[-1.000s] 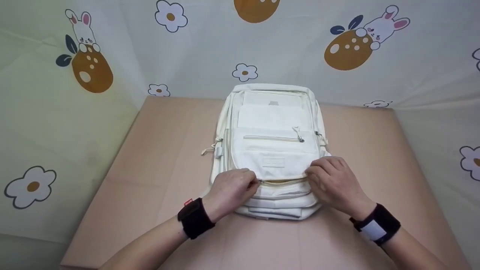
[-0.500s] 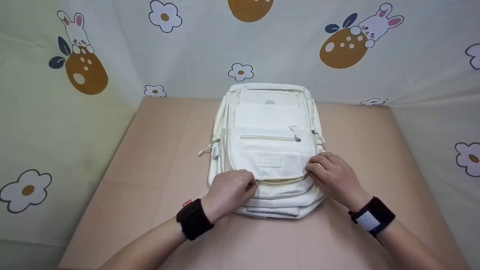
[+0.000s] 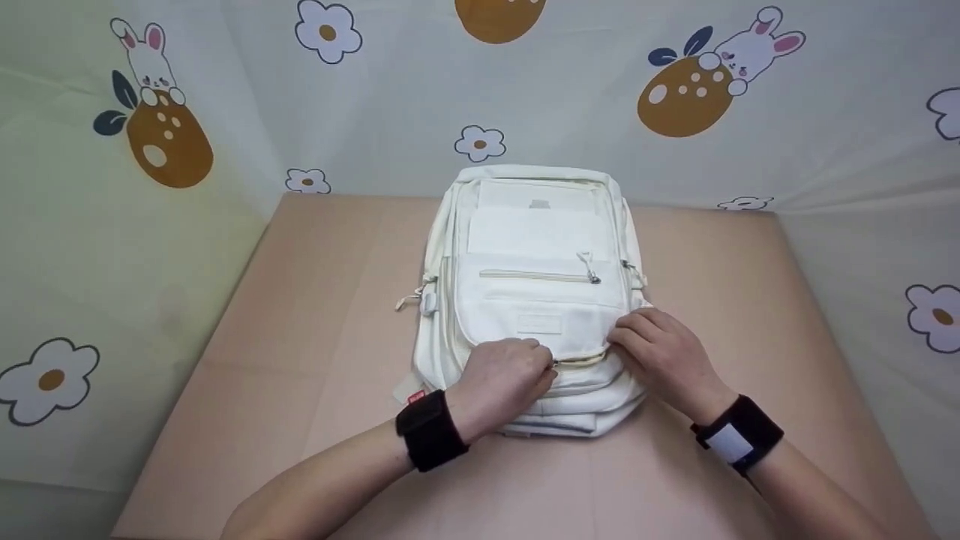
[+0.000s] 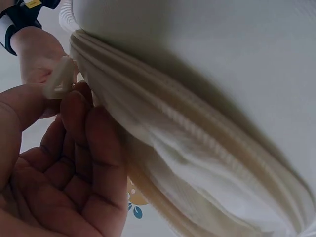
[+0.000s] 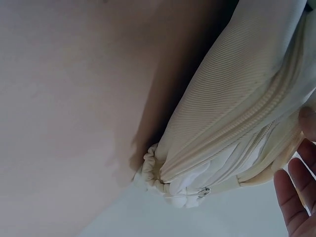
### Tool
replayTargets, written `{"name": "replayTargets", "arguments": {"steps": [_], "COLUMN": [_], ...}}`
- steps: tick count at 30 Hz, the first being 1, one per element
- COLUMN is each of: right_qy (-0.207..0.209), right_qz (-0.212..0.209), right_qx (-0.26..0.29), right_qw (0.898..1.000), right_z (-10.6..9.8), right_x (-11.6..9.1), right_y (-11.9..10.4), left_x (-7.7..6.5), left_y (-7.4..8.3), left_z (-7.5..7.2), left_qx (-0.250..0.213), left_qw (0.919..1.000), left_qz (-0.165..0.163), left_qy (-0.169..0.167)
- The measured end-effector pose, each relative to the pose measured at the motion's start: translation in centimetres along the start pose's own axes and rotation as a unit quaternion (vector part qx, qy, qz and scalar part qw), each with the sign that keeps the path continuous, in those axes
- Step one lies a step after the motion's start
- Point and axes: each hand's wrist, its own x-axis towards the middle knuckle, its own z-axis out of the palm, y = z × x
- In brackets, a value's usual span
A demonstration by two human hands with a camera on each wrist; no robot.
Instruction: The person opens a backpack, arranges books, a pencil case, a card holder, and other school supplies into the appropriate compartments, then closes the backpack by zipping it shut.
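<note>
A cream backpack (image 3: 540, 232) lies front side up. My left hand (image 3: 510, 382) is at its lower front pocket. In the left wrist view, the thumb and forefinger of that hand pinch a pale zipper pull (image 4: 60, 81). To the right of it, a short stretch of the pocket's zipper (image 3: 581, 361) gapes. At the far end of this gap, my right hand (image 3: 667, 360) pinches the pocket's edge by the bag's right side. The right wrist view catches its fingers (image 5: 289, 192) only partly, at the frame's right edge.
The backpack rests on a pinkish-tan tabletop (image 3: 337, 315). Pale cloth printed with rabbits and flowers (image 3: 390, 112) surrounds the table at the back and sides. A second front zipper (image 3: 536, 276) with a hanging pull runs across the bag higher up.
My left hand has moved right along the pocket's zipper, and the gap between the hands has shortened. The right hand stays nearly in place. The view has shifted slightly.
</note>
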Motion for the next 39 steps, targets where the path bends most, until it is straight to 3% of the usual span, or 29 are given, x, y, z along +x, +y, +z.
{"name": "replayTargets", "arguments": {"steps": [3,9,15,21,26,32,39], "right_qy": [0.001,0.010,0.030,0.032,0.004,0.017,0.028], "right_qz": [0.003,0.010,0.035,0.046,0.054,0.071,0.083], "right_qx": [-0.002,-0.005,-0.012,0.017,-0.010,0.009,0.039], "right_qw": [1.000,1.000,0.999,0.998,0.998,0.997,0.995], "right_z": [0.1,0.0,-0.4,-0.2,0.8,1.4,0.8], "right_x": [0.0,0.1,0.5,1.8,3.0,3.3,3.1], "right_y": [-0.1,-0.3,-1.4,-5.2,-7.3,-7.8,-7.5], "left_x": [-0.6,-1.7,-2.3,-2.3,-2.3,-2.5,-2.6], "left_y": [-0.7,-3.6,-6.1,-6.1,-5.8,-5.6,-5.7], "left_z": [-0.6,-1.6,-0.9,-0.5,-0.5,-0.5,-0.6], "left_qx": [-0.005,0.018,0.036,0.048,0.034,0.024,0.017], "left_qw": [0.9998,0.9907,0.9902,0.9899,0.9909,0.9925,0.9923], "left_qz": [0.017,0.091,0.105,0.094,0.082,0.076,0.074], "left_qy": [0.013,0.100,0.085,0.094,0.101,0.092,0.098]}}
